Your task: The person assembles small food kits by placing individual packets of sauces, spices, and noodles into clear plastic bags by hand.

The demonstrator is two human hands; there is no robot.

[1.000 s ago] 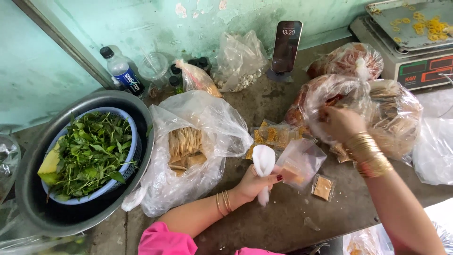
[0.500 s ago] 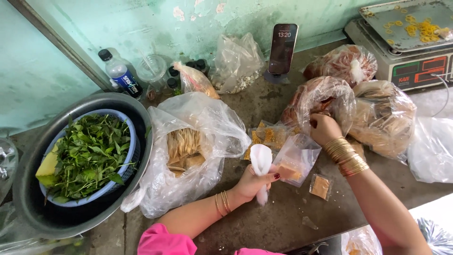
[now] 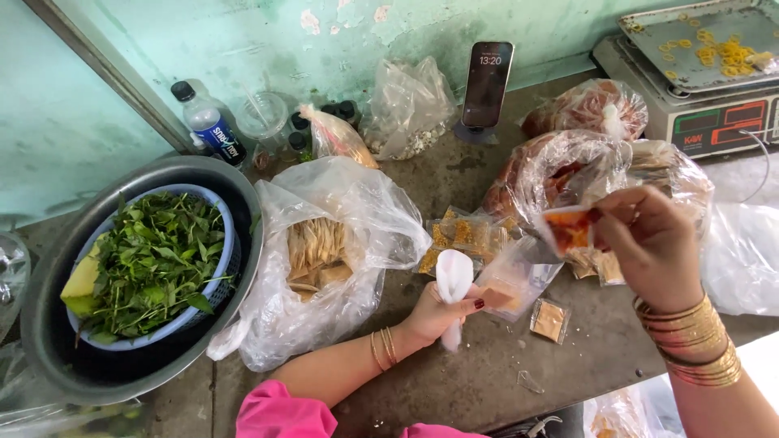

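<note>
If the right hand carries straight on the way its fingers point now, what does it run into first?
The right hand, pinching a small red sachet, points left and slightly down; likely first it meets the open clear bag held by the left hand, though depth is uncertain.

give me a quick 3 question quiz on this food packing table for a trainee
1. True or false: the right hand pinches a small clear sachet with reddish filling.
2. What does the left hand hold? A) a blue-capped plastic bottle B) a small open clear plastic bag and a white folded bundle C) a black phone
3. Fill in: the green leafy herbs lie in a round blue plastic ___ set inside the large grey metal basin.

Key: 1 true; 2 B; 3 basket
</note>
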